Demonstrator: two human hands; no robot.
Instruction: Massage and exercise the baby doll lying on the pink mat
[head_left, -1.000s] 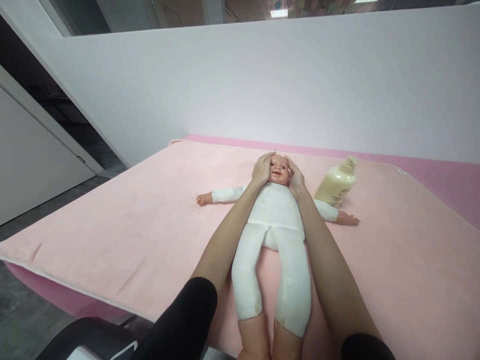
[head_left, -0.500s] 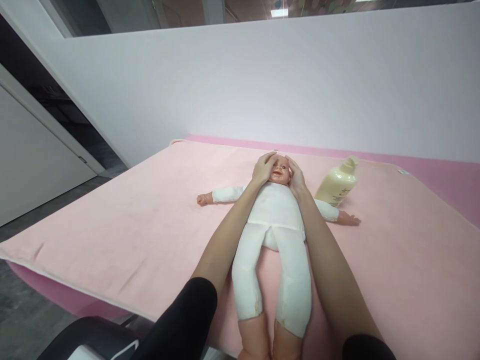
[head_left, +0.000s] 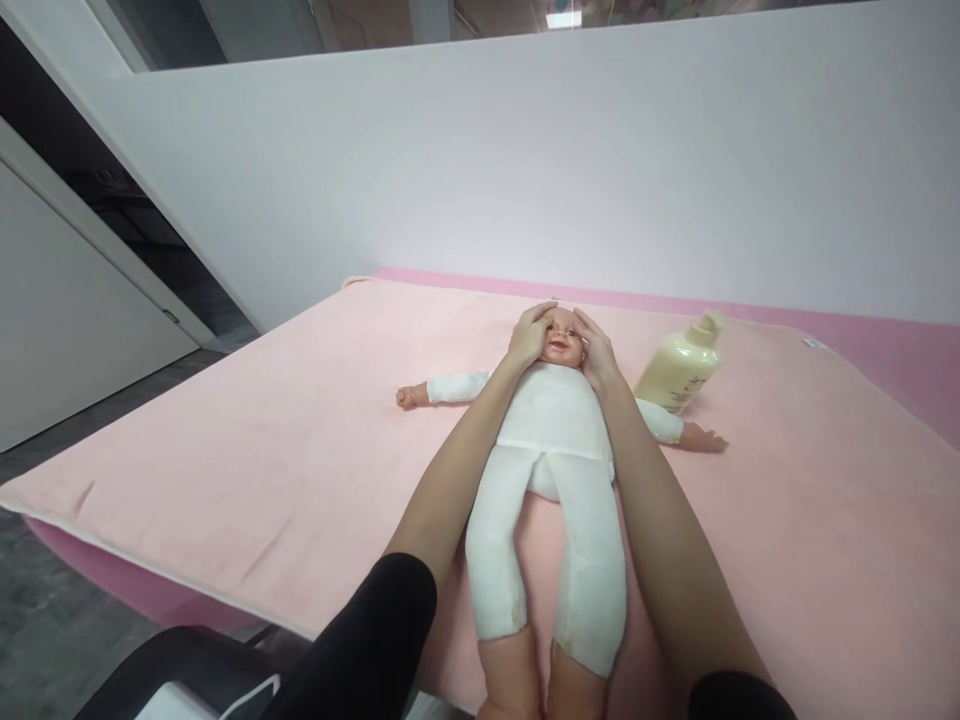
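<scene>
A baby doll (head_left: pixel 551 440) in a white suit lies on its back on a pink towel (head_left: pixel 247 450), arms spread, feet toward me. My left hand (head_left: pixel 529 335) cups the left side of the doll's head, fingers curved over its forehead. My right hand (head_left: pixel 596 350) cups the other side of the head, with fingers on the forehead too. Both hands press on the head from the sides. A cream lotion bottle (head_left: pixel 681 372) leans just right of the doll's shoulder, beside my right forearm.
The towel covers a pink table whose edge (head_left: pixel 900 355) shows at the back right. A white wall (head_left: pixel 525 170) stands close behind. A black and white object (head_left: pixel 187 680) sits below the front edge at the lower left. Grey floor lies to the left.
My fingers have slid a little further over the doll's forehead toward the middle. The view has shifted slightly; the doll and the bottle stay in place.
</scene>
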